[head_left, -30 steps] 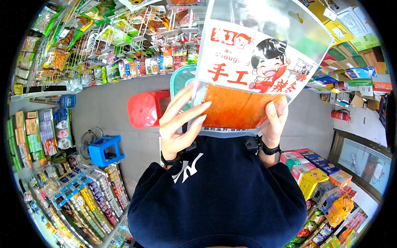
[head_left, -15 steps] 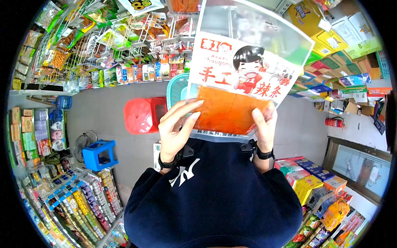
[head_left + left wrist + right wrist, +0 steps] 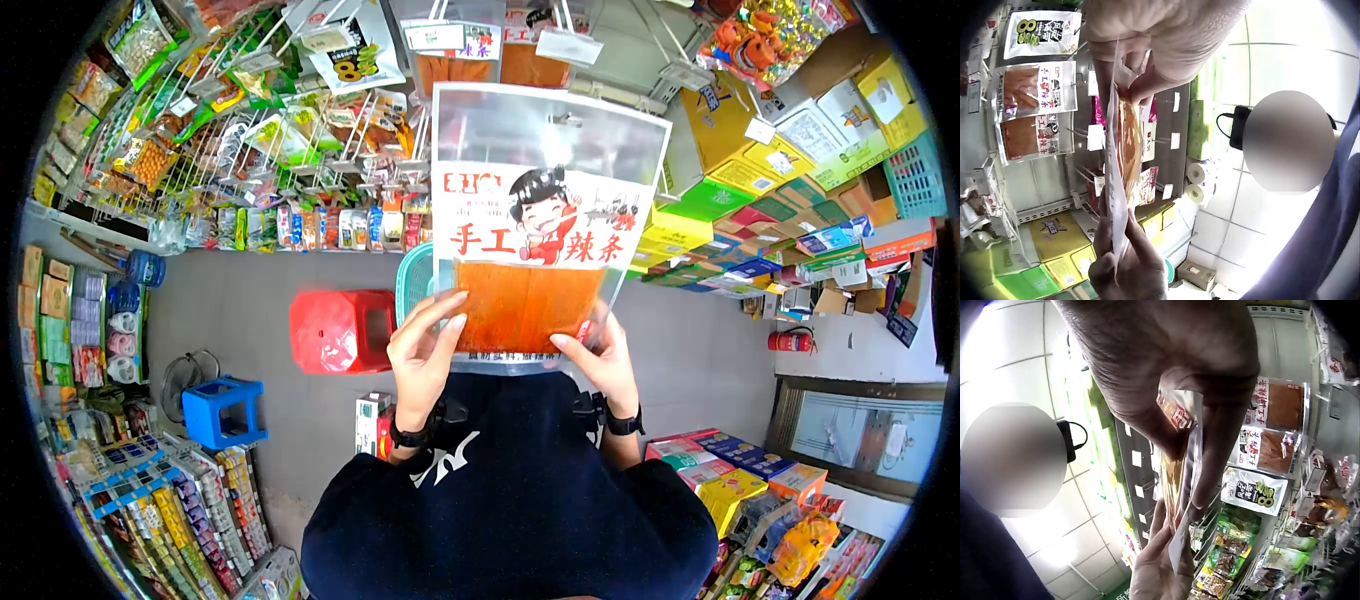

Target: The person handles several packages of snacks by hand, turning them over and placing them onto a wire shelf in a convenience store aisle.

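Observation:
A clear-topped package with a white printed label and an orange-brown food slab (image 3: pixel 525 305) is held upright in front of the dark sweatshirt. My left hand (image 3: pixel 422 350) pinches its lower left side, and my right hand (image 3: pixel 608 365) pinches its lower right corner, thumbs on the front and other fingers partly hidden behind. Seen edge-on in the left wrist view, the package (image 3: pixel 1129 140) is thin, with my left hand (image 3: pixel 1163 40) at the top and my right hand (image 3: pixel 1130 269) below. The right wrist view shows the package (image 3: pixel 1175 481) between my right hand (image 3: pixel 1172 369) and left hand (image 3: pixel 1161 569).
Similar packages (image 3: pixel 455 45) hang on rack hooks ahead. A red stool (image 3: pixel 340 332), a teal basket (image 3: pixel 412 285) and a blue stool (image 3: pixel 222 412) stand to the left. Stacked cartons (image 3: pixel 745 160) are at the right, with more boxes (image 3: pixel 730 490) nearer and a fire extinguisher (image 3: pixel 792 341) beyond.
The package and both hands have moved down and left in the head view, and the package is more upright. The head view has tilted up, showing more of the hanging rack. Both hands kept their hold.

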`<state>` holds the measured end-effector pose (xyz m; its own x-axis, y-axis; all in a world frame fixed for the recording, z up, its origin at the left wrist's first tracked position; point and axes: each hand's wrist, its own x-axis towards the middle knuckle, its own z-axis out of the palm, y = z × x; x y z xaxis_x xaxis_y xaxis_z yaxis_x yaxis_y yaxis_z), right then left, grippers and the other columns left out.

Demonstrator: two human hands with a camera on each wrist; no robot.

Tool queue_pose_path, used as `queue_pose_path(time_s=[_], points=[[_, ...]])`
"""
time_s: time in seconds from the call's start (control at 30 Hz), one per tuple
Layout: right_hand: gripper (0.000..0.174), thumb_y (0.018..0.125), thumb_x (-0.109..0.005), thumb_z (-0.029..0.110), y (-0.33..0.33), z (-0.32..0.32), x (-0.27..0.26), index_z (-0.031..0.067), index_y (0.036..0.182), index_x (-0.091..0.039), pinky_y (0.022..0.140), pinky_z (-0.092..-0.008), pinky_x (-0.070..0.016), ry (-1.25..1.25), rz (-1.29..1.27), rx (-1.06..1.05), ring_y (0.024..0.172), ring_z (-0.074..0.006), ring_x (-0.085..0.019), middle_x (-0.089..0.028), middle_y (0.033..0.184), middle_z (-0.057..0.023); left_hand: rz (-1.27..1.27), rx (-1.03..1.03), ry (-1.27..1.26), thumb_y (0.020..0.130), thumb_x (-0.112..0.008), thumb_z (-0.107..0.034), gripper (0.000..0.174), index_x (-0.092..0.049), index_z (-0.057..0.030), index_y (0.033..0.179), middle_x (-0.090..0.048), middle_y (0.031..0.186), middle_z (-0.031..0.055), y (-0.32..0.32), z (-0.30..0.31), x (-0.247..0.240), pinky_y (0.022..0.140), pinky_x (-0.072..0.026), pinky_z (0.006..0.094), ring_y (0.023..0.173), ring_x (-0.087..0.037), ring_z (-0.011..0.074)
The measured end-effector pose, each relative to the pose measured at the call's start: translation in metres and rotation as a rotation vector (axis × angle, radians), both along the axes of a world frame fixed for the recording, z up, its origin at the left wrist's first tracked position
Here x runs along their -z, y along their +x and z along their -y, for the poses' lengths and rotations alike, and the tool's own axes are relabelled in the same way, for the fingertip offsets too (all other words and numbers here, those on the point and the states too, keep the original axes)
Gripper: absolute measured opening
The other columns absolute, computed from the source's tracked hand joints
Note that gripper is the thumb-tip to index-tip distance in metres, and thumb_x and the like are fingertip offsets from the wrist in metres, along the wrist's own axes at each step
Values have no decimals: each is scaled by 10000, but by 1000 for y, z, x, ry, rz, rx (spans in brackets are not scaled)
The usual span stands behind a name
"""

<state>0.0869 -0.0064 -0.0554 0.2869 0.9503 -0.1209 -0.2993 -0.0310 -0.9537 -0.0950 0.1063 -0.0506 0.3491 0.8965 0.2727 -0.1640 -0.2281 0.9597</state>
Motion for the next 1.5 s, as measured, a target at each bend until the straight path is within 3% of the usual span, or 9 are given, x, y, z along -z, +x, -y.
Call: queue_pose_path(time_s=[0.03,0.5,0.7,0.8,0.87,0.97,1.27,1.33,1.5], points=[[547,810,-549,-29,-1,-3,1,-23,1282,-273,602,-279,-544,29,21,18,876,-162,-575,-506,1129,-125,3,13,7,783,-549,67,237,-583,46,1016,-579,1027,136,2,-1,1,826,-411,260,937,-542,170],[509,832,-509,-38,37,-30,21,-18,1282,-271,647,-251,-518,67,120,74,919,-128,-547,-495,1155,-114,-29,94,-132,795,-551,28,280,-557,18,1075,-554,1103,129,43,-34,16,860,-397,269,1006,-518,176],[481,850,-497,-13,64,-43,23,-17,1279,-279,655,-252,-515,1,178,78,911,-141,-553,-515,1121,-114,-56,-201,268,772,-545,-16,390,-485,24,1155,-487,1207,167,42,-92,-46,999,-274,378,1166,-419,270],[471,851,-499,-4,78,-45,32,-23,1272,-289,674,-253,-509,-49,256,77,929,-139,-548,-514,1126,-119,43,-270,840,820,-519,-134,423,-428,50,1190,-495,1165,225,43,-125,-100,952,-361,422,1109,-474,311],[456,849,-514,11,81,-51,22,-33,1257,-316,770,-255,-467,-80,153,74,967,-141,-531,-519,1129,-121,-103,-323,1072,898,-378,-400,551,-305,-15,1286,-463,1157,297,44,-128,-147,886,-414,496,1046,-495,407],[419,842,-534,27,91,-60,34,-38,1222,-369,830,-241,-413,-32,311,136,963,-137,-524,-538,1103,-101,436,-150,849,729,-438,-676,811,-314,-118,1304,-300,1278,325,52,-125,-174,911,-359,552,1111,-411,460],[415,843,-543,41,127,-87,35,-12,1222,-382,794,-206,-404,-126,341,115,935,-90,-502,-535,1066,-58,340,-56,909,770,-448,-508,686,-327,-63,1278,-355,1235,312,63,-126,-191,888,-388,533,1063,-453,437],[429,833,-566,44,132,-95,36,-8,1219,-384,575,-133,-342,-97,456,143,669,-12,-398,-494,852,36,315,-63,914,780,-450,-471,658,-330,-51,1272,-367,1225,309,67,-130,-187,882,-395,528,1053,-463,432],[431,829,-581,63,140,-98,37,-6,1210,-392,590,-150,-349,-119,380,115,696,-18,-392,-452,816,45,277,-51,908,803,-456,-377,590,-337,-20,1257,-398,1201,301,72,-127,-185,869,-412,517,1026,-487,419]])
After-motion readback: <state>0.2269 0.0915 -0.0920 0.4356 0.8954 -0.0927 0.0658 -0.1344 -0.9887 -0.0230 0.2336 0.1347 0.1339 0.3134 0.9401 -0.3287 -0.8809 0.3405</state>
